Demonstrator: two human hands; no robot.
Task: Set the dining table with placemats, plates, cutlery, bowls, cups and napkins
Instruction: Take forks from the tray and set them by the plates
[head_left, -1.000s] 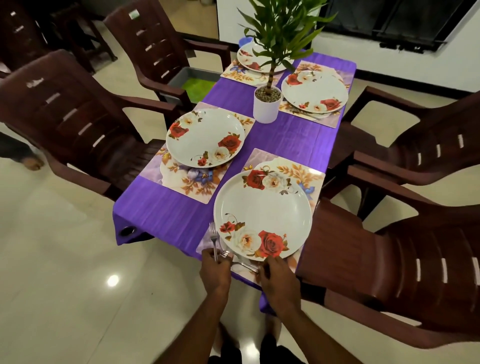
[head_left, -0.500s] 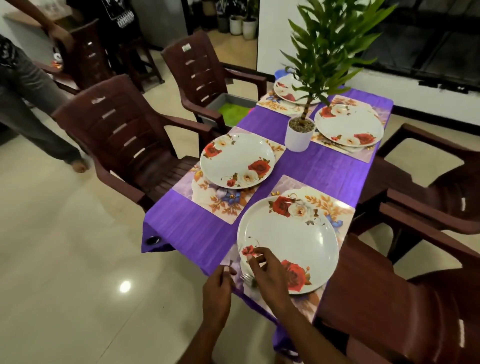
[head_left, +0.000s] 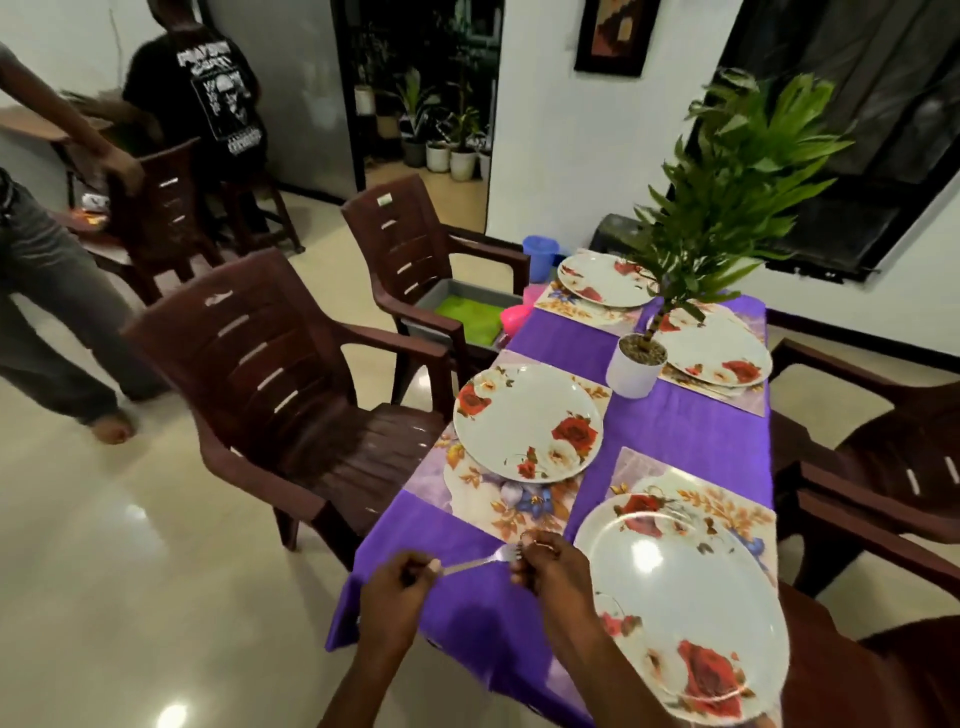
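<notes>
Fork (head_left: 480, 560) now lifted between left hand (head_left: 397, 597) and right hand (head_left: 550, 569).

A home dining room: chairs (head_left: 291, 374) are ringing a purple-clothed counter (head_left: 685, 436), potted plants (head_left: 447, 140) sitting in the doorway beyond.

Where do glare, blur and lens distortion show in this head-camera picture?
Head view: glare glints on the nearest plate and the floor; motion blur softens the fork, the left hand and the right hand; the wide-angle lens tilts the walls and the window frame.
</notes>
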